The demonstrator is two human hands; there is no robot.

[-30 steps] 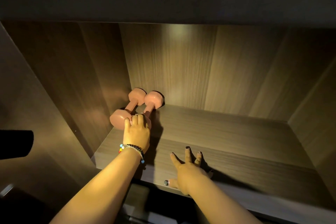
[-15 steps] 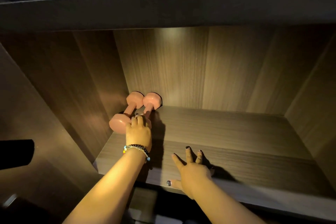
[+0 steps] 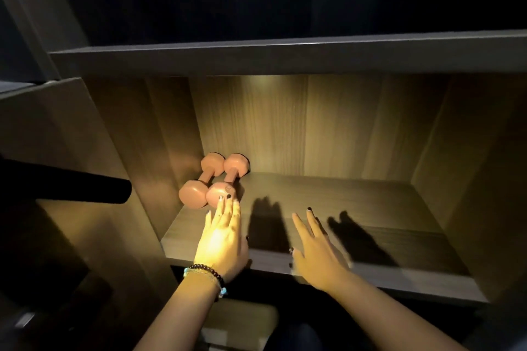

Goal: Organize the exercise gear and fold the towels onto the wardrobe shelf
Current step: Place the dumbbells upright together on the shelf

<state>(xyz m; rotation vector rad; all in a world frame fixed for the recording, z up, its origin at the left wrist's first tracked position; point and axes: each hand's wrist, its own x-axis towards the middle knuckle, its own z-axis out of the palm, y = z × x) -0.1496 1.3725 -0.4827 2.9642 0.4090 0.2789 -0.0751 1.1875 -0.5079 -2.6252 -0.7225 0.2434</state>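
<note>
Two pink dumbbells lie side by side in the back left corner of the wooden wardrobe shelf [image 3: 356, 208]: the left dumbbell [image 3: 199, 182] by the side wall, the right dumbbell [image 3: 228, 179] beside it. My left hand [image 3: 224, 236], with a beaded bracelet, hovers flat with straight fingers, its fingertips at the near end of the right dumbbell. My right hand [image 3: 316, 248] is spread open over the shelf's front part, holding nothing. No towels are in view.
The shelf above [image 3: 285, 54] overhangs the compartment. A dark cylindrical object [image 3: 71, 188] juts in from the left, outside the wardrobe's side panel. A pale box-like thing [image 3: 242, 322] sits below the shelf's front edge. The shelf's right part lies bare.
My left hand has let go of the right dumbbell and drawn back with fingers straightened. My right hand has lifted off the shelf edge. The camera view has pulled back and tilted.
</note>
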